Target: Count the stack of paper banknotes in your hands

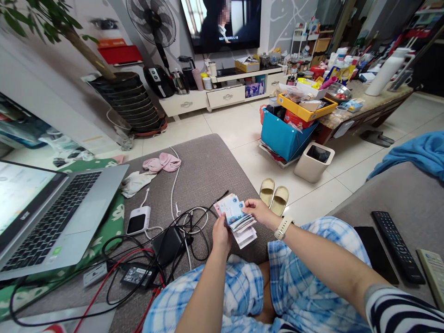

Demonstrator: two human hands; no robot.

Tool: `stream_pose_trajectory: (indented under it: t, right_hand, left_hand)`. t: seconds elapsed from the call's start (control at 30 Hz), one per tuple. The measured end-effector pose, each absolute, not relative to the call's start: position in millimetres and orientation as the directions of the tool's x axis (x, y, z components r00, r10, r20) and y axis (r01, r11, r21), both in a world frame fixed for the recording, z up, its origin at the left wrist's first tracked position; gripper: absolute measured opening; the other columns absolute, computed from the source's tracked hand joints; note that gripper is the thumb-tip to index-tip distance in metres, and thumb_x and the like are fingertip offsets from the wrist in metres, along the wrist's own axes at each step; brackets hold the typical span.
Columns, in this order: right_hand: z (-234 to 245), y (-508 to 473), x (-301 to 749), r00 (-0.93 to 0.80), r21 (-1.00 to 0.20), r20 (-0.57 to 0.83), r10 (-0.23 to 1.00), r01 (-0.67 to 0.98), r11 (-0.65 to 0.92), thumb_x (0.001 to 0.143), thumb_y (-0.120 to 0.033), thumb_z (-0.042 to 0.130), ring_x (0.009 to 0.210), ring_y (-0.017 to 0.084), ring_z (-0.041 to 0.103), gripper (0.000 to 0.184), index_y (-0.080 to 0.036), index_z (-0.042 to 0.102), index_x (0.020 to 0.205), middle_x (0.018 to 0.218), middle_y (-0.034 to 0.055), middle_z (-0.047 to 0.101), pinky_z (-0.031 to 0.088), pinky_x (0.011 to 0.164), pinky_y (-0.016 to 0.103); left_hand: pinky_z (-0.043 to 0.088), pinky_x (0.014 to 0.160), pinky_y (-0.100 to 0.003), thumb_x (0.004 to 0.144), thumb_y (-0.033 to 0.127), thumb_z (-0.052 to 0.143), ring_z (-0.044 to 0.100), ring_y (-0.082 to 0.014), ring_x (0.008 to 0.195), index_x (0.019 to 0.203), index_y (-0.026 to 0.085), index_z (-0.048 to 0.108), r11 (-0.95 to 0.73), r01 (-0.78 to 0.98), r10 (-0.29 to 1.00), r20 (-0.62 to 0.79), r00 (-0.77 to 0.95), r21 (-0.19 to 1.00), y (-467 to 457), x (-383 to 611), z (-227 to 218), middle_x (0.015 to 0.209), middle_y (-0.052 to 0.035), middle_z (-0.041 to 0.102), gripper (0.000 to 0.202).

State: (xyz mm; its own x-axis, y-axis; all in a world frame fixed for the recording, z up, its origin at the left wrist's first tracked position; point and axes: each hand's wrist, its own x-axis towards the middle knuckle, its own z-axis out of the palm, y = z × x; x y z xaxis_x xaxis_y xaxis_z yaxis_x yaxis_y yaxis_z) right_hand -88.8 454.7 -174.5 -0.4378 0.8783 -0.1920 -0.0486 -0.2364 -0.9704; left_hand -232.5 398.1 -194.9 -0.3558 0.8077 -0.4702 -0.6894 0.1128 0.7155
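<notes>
A fanned stack of banknotes (pixel 233 209) is held over the grey sofa, just above my lap. My left hand (pixel 221 233) grips the stack from its near left side, thumb on top. The fingers of my right hand (pixel 258 210) pinch the right edge of the upper notes, and a pale watch strap circles that wrist. Below the stack hang white paper slips (pixel 245 237), which look like receipts or folded notes. The fingers under the stack are hidden.
Left of my hands lie tangled black cables, a power adapter (pixel 138 274), a white device (pixel 138 220) and an open laptop (pixel 65 208). A phone (pixel 376 254) and a remote (pixel 397 247) rest at right. Slippers (pixel 279 200) and a bin (pixel 314 163) stand on the floor.
</notes>
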Motion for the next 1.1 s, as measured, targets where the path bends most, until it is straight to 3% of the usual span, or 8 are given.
stream_pose_trajectory:
  t: [0.9,1.1]
  right_hand:
    - [-163.6,451.2,-89.4,-0.441,-0.957,-0.216,0.871,-0.082,-0.278,0.067,-0.046,0.073,0.049,0.008,0.036,0.036,-0.018,0.051,0.061,0.053,-0.0068,0.044,0.029,0.051,0.024]
    - [-160.0,450.7,-89.2,-0.46,-0.956,-0.208,0.863,-0.091,-0.279,0.079,-0.058,0.056,0.047,0.009,0.038,0.044,-0.016,0.059,0.065,0.052,-0.0027,0.052,0.026,0.048,0.025]
  left_hand:
    - [0.051,0.087,-0.039,0.077,0.025,0.062,0.069,-0.0232,0.087,0.089,0.012,0.068,0.092,-0.697,0.808,-0.462,-0.365,0.712,398.0,-233.0,-192.6,0.089,-0.0098,0.074,0.019]
    - [0.051,0.086,-0.04,0.072,0.027,0.067,0.069,-0.0239,0.085,0.089,0.012,0.068,0.095,-0.7,0.823,-0.452,-0.346,0.708,398.2,-233.7,-195.2,0.086,-0.0092,0.074,0.022]
